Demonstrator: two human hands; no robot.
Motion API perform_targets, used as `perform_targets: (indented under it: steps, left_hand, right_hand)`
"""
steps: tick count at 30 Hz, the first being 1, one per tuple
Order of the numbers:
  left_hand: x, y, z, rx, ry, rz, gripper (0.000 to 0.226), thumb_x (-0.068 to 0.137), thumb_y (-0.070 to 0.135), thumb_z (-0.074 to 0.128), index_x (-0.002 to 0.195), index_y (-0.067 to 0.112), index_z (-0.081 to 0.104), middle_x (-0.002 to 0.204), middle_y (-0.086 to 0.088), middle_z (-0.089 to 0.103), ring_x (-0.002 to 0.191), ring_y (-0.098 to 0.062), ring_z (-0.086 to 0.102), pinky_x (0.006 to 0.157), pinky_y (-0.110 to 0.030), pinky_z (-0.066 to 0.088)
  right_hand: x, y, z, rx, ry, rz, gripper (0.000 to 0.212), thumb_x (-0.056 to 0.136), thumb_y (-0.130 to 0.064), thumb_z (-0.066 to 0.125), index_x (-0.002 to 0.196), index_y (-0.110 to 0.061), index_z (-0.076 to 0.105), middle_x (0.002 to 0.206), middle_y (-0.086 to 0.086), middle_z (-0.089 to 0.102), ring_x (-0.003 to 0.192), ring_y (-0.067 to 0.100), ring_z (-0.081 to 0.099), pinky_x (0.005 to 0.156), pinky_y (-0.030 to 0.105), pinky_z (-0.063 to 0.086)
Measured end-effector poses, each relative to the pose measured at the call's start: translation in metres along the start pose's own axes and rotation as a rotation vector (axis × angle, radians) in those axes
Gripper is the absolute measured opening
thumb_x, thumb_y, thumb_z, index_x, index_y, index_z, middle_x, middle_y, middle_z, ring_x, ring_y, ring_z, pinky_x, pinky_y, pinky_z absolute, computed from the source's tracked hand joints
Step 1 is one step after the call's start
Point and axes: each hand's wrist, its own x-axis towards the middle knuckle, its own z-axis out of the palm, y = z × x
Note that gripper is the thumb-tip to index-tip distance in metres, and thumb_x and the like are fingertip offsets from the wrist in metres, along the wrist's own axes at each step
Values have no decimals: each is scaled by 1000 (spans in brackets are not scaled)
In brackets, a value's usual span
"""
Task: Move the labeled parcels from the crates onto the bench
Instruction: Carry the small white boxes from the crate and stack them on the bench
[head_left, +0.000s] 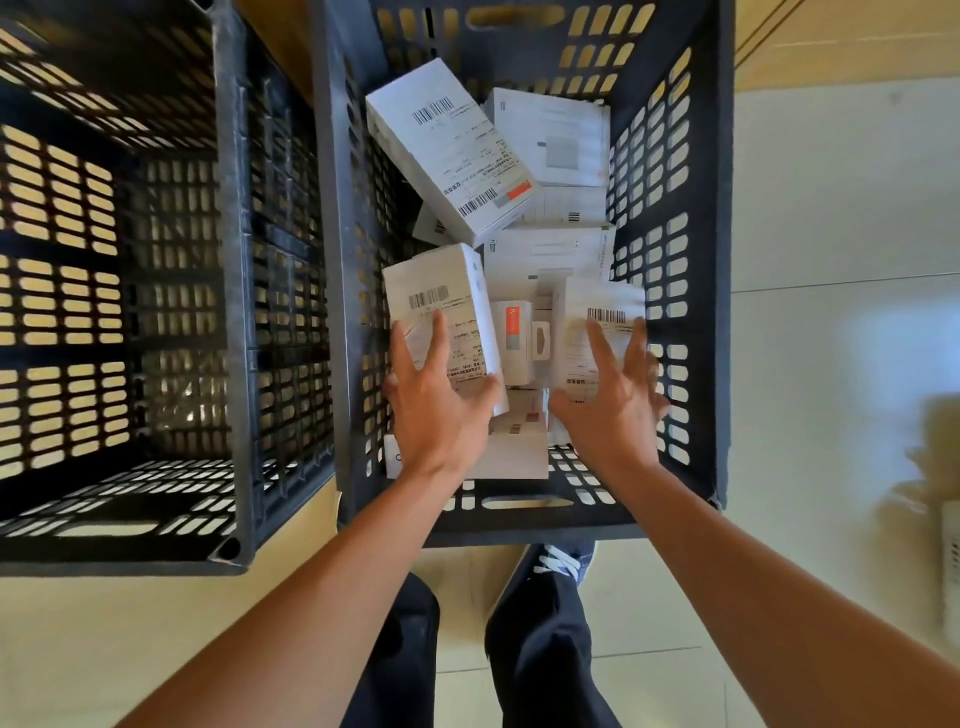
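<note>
A dark slotted crate (722, 260) in front of me holds several white labeled parcels. My left hand (439, 400) lies with fingers spread on a white parcel with a barcode label (441, 291) at the near left of the pile. My right hand (615, 395) is spread over another labeled white parcel (602, 306) at the near right; whether either hand is gripping cannot be told. A larger labeled parcel (452, 145) lies tilted at the far side. Between my hands sits a small box with an orange stripe (511, 332).
A second dark slotted crate (228, 291) stands to the left, with no parcels showing inside. Both stand on a pale tiled floor (831, 208). My legs and a shoe (561, 566) are just below the right crate's near wall.
</note>
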Motion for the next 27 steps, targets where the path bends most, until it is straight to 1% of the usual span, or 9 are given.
perform_targets:
  steps: [1, 3, 5, 7, 9, 13, 17, 22, 27]
  left_hand:
    - [-4, 3, -4, 34, -8, 33, 89, 89, 42, 75, 161, 38, 22, 168, 5, 2, 144, -31, 25, 106, -35, 37]
    - [-14, 12, -13, 88, -25, 88, 90, 88, 43, 75, 161, 39, 22, 168, 6, 1, 140, -32, 27, 107, -40, 40]
    - [-24, 24, -28, 139, -43, 115, 88, 88, 46, 72, 160, 41, 22, 168, 7, 1, 138, -33, 27, 107, -48, 45]
    - [-34, 36, -47, 208, -58, 150, 86, 88, 49, 70, 159, 43, 23, 167, 6, 3, 138, -33, 27, 104, -55, 47]
    - [-45, 49, -70, 273, -63, 193, 83, 88, 50, 69, 158, 44, 25, 166, 4, 5, 138, -33, 27, 100, -58, 48]
    - [-73, 77, -125, 343, -63, 234, 82, 87, 52, 69, 157, 44, 26, 166, 3, 4, 138, -35, 28, 100, -60, 48]
    - [-108, 107, -184, 361, -48, 237, 84, 86, 55, 70, 157, 45, 26, 167, 2, 2, 140, -36, 27, 102, -61, 45]
    - [-155, 140, -257, 381, 9, 253, 87, 82, 58, 72, 155, 44, 29, 166, 1, 4, 136, -39, 31, 97, -64, 48]
    - [-203, 175, -331, 375, 90, 221, 84, 83, 53, 71, 154, 44, 27, 165, 3, 3, 136, -37, 30, 95, -65, 48]
  right_hand:
    - [-4, -3, -5, 13, 7, 3, 94, 81, -39, 75, 157, -44, 20, 168, 0, -11, 152, 34, 6, 113, 62, 28]
    - [-15, -10, -15, 25, 20, 0, 93, 77, -36, 77, 154, -44, 26, 168, 0, -6, 149, 36, 10, 109, 64, 34]
    - [-31, -18, -27, 31, 44, 5, 86, 75, -35, 76, 149, -45, 34, 168, -1, -1, 147, 37, 12, 107, 66, 34]
    - [-47, -28, -42, 60, 55, 13, 78, 76, -36, 75, 145, -45, 39, 167, -3, 1, 148, 35, 10, 106, 67, 34]
    - [-67, -41, -62, 74, 62, -5, 73, 77, -35, 74, 142, -44, 43, 166, -3, 5, 148, 34, 9, 105, 68, 36]
    - [-113, -75, -110, 54, 126, -97, 71, 75, -28, 77, 140, -36, 50, 162, 5, 18, 143, 36, 20, 101, 64, 41]
    - [-156, -114, -166, 49, 158, -159, 76, 73, -28, 80, 143, -33, 50, 162, 6, 20, 141, 38, 22, 99, 62, 43]
    - [-200, -167, -238, 86, 228, -253, 72, 73, -26, 78, 141, -28, 54, 160, 10, 25, 140, 40, 25, 98, 61, 44]
    - [-237, -214, -305, 86, 240, -350, 70, 75, -31, 77, 140, -29, 52, 161, 8, 23, 140, 41, 24, 98, 64, 43]
